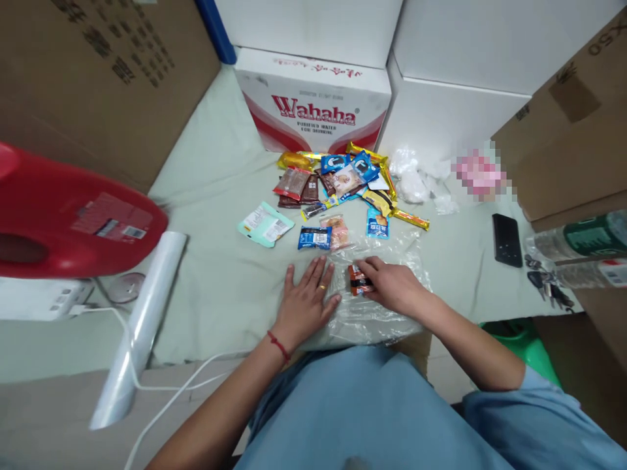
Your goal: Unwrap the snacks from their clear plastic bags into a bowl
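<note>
My left hand (307,301) lies flat with its fingers spread, partly over the left edge of a clear plastic bag (386,320). In my right hand (389,281) is a small red-brown snack packet (358,279) with a dark band, held above or on the clear plastic; its right end is hidden by my fingers. Just beyond my hands lie a blue snack packet (314,237) and a pink one (337,232). A small blue pouch (377,224) sits farther right, and a mint-green pouch (267,223) rests to the left.
Behind is a heap of wrapped snacks (337,179) against a Wahaha carton (313,104). Crumpled clear plastic (416,179), a black phone (507,240), keys (548,284) and bottles (588,238) are on the right. A plastic film roll (147,320) and a red appliance (83,215) stand left.
</note>
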### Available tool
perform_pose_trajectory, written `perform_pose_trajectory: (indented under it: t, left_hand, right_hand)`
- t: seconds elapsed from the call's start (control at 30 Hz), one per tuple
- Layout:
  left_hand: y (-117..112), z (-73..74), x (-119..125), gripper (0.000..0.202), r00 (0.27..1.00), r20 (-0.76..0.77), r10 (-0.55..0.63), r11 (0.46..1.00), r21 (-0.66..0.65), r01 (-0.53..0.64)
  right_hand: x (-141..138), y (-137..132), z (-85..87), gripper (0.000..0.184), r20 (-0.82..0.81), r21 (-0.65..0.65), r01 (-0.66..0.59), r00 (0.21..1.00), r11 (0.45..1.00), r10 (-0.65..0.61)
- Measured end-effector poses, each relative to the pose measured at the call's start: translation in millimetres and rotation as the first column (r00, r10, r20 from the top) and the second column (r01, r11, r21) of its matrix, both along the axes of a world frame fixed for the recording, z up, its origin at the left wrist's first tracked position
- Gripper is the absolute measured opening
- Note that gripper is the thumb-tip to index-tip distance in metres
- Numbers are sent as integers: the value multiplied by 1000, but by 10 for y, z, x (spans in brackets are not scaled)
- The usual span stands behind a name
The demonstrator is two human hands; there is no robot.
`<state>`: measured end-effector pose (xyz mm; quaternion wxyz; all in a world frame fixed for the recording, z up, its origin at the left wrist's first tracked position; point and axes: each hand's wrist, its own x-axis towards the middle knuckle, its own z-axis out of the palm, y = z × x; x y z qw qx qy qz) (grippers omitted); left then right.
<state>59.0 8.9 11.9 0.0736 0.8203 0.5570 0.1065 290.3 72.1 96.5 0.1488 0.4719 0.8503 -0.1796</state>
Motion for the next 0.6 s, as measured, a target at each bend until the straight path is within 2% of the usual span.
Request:
perform_pose_trajectory:
  t: [0.1,0.33,0.5,0.6]
  left_hand:
    - [2,-7,3,71,1000,-26,1,1000,-7,-2]
    - [19,-21,15,71,999,-52,-6,1000,-3,5]
    - [27,-17,24,74,999,-53,-3,1000,-14,2]
    - [29,-23,-22,76,1000,-30,-5,1000,-23,4]
  right_hand:
    - [30,-16,-47,71,-22,28,25,999,999,-24]
    - [139,-10,-7,58,-42,10,-14,999,1000,14]
    - [132,-13,-60,53,-33,14,10,999,1000,-9]
    - [183,-21,-74,59,-87,25,23,996,999,-21]
